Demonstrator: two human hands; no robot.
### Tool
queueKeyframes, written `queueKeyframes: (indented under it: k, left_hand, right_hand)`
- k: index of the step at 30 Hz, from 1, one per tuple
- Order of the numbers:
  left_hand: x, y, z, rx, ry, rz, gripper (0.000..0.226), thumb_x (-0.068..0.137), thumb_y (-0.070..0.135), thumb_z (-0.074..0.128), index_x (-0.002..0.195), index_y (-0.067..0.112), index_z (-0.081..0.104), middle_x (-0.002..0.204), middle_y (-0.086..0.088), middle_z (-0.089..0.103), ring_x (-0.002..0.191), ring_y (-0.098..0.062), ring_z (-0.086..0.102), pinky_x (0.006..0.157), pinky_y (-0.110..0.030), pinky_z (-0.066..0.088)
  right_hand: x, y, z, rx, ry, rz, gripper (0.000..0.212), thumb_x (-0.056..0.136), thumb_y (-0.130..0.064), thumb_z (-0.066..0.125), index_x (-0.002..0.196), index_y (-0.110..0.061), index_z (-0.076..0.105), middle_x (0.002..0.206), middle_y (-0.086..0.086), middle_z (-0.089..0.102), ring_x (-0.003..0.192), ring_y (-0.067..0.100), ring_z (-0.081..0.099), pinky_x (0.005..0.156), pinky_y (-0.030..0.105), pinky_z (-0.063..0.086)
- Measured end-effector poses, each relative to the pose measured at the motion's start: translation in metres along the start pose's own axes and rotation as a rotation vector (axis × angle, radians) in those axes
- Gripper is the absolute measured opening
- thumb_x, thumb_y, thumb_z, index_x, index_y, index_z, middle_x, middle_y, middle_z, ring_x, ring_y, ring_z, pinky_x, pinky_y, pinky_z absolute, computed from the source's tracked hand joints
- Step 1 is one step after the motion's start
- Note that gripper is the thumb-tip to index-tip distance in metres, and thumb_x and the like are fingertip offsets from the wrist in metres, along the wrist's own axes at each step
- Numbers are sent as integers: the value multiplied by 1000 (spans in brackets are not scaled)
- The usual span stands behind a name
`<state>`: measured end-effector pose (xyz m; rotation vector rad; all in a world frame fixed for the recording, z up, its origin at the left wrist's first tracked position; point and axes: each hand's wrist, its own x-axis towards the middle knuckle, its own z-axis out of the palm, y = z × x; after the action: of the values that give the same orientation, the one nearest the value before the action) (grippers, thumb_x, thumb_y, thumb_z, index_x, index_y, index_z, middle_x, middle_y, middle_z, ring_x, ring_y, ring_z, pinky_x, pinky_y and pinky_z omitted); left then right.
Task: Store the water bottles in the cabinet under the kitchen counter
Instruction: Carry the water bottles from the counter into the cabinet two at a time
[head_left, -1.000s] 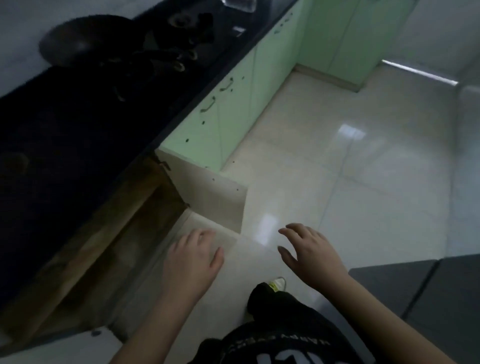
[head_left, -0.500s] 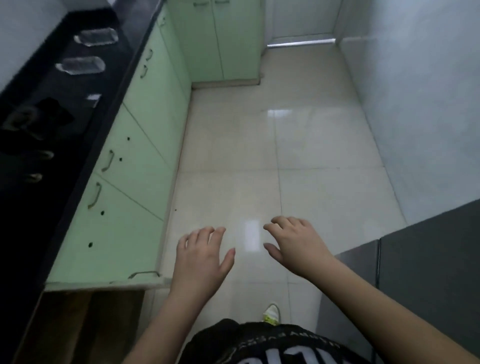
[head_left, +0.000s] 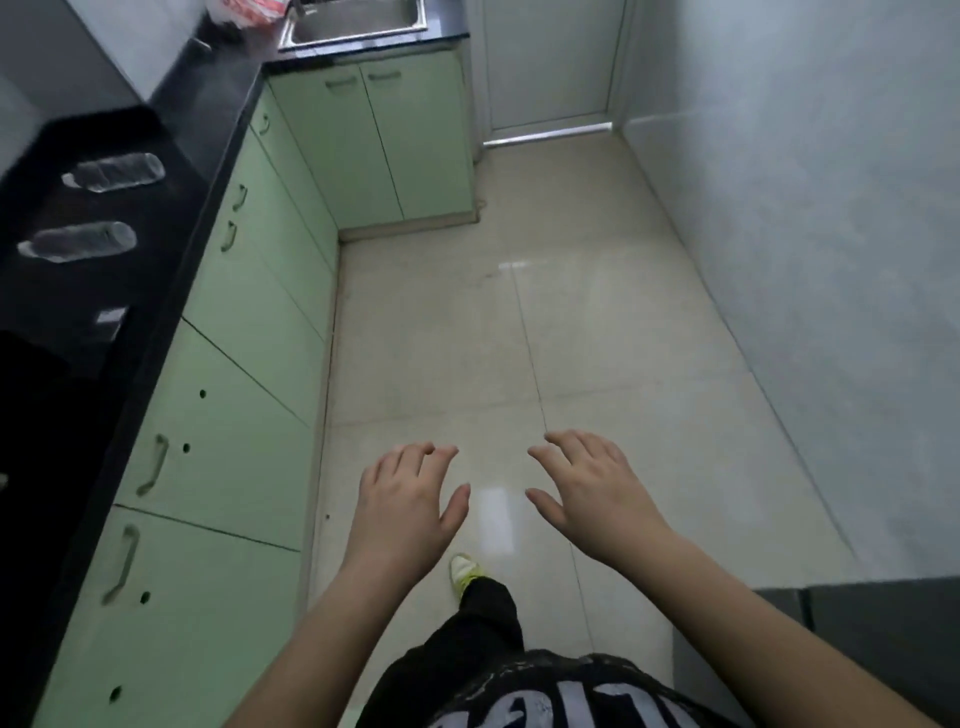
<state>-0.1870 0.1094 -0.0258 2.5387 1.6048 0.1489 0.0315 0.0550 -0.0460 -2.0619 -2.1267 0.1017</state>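
Note:
Two clear water bottles lie on their sides on the black kitchen counter at the left: the nearer bottle and the farther bottle. Green cabinet doors run under the counter, all shut in this view. My left hand and my right hand hover over the floor in front of me, palms down, fingers spread, holding nothing. Both hands are well to the right of the bottles.
A steel sink sits in the far counter, with a red and white bag beside it. A white door closes the far end. A pale wall runs along the right, a dark grey appliance at lower right.
My view has swung from the open cabinet at the left up along the kitchen aisle. The open cabinet has left the view and the bottles on the counter have come in. Both hands stay empty.

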Motion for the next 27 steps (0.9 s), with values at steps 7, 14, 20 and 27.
queueKeyframes:
  k: [7, 14, 20, 27]
  left_hand:
    - [92, -98, -19, 16, -45, -145, 54, 86, 50, 41, 124, 18, 60, 127, -13, 61, 118, -34, 57, 90, -49, 50]
    - [186, -156, -45, 46, -4, -136, 54, 83, 46, 41, 116, 12, 66, 115, -17, 67, 104, -35, 64, 85, -46, 53]
    - [278, -189, -41, 2, 77, -159, 46, 87, 41, 42, 114, 13, 67, 109, -8, 68, 95, -28, 65, 79, -39, 52]
    - [393, -232, -43, 15, 32, -296, 42, 86, 41, 42, 111, 17, 66, 100, -1, 68, 84, -24, 66, 67, -35, 52]
  right_hand:
    - [150, -30, -7, -21, 2, -69, 55, 78, -42, 70, 126, -17, 59, 130, 9, 60, 116, 26, 59, 95, 41, 48]
    - [265, -45, -3, 27, -23, -110, 52, 87, -48, 40, 125, -17, 58, 131, 7, 58, 119, 26, 56, 94, 41, 48]
    - [373, -27, 12, 66, -3, -119, 47, 86, -44, 45, 117, -15, 63, 116, 7, 64, 99, 26, 64, 74, 37, 53]
    - [514, 0, 36, 129, -81, -198, 34, 82, -28, 69, 113, -14, 66, 104, 4, 65, 84, 23, 66, 68, 33, 52]
